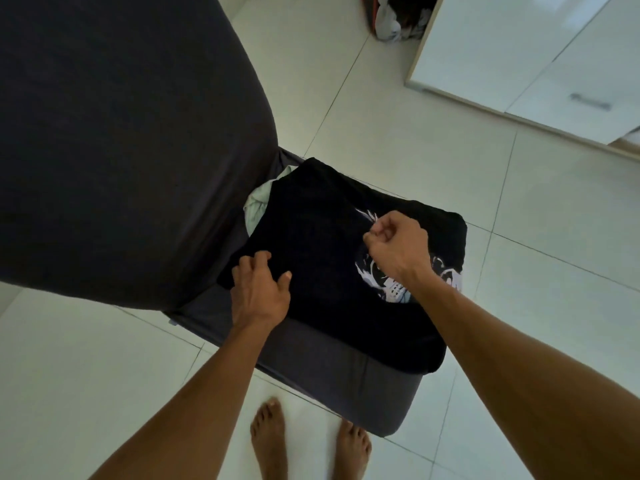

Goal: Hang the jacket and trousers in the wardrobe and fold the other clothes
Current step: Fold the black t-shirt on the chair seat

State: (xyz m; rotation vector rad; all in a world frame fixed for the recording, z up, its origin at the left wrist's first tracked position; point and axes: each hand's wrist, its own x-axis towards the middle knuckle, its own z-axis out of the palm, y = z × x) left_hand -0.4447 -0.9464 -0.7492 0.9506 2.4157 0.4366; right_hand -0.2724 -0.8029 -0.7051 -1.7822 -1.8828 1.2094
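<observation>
A black T-shirt (322,237) with a white print lies spread over the dark grey seat (346,372) of a covered chair. My left hand (258,289) rests on the shirt's left edge with fingers spread and fairly straight. My right hand (398,244) hovers over the middle of the shirt, fingers curled, thumb and forefinger pinching a bit of the black fabric near the print. A pale green garment (258,202) pokes out from under the shirt at the back of the seat.
The chair's dark backrest (121,133) fills the upper left. A white wardrobe (519,53) with a handle stands at the upper right. A pile of clothes or a bag (398,19) lies on the tiled floor beside it. My bare feet (304,441) stand before the chair.
</observation>
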